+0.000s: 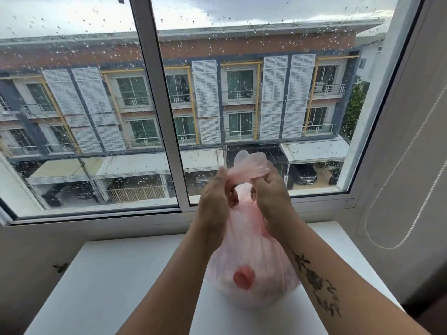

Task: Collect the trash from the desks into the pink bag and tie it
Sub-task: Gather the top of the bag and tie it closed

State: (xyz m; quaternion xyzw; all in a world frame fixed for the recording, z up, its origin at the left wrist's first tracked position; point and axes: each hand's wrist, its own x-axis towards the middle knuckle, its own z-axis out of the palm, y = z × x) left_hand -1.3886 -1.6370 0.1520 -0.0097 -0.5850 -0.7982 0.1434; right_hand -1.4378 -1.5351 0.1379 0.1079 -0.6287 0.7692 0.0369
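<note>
Forearms: nearest the lens, the bare left forearm [169, 281] and the tattooed right forearm [316, 281] rise from the bottom edge and converge at the centre of the frame, one on each side of the bag.
Bag: the thin, translucent pink plastic bag [254, 267] stands with its rounded bottom on the desk at lower centre and bulges with contents. A round red item [243, 278] shows through its front wall; what it is cannot be told.
Left hand: the left hand [214, 197] has its fingers curled round the gathered plastic on the left of the neck, clenched on it.
Right hand: the right hand [271, 192] grasps the right side of the same neck, with fingers and thumb closed on the film.
Bag mouth: the crumpled pink bag mouth [251, 163] pokes up above both hands, seen against the glass.
Bag against grip: the full body lies directly below the two hands, and pleats run down from the grip into the bulge.
Why so held: gathering the mouth likely seals the trash in. One hand on each side suits crossing the ends into a knot, and the desk takes the weight so both hands can work.
Stage: collecting looks finished and tying is in hand. No completed knot is visible.
Desk: the plain white desk top [116, 274] spans the lower frame.
Window: the rain-spotted window with a white frame [157, 105] fills the upper half, with a row of buildings beyond.
</note>
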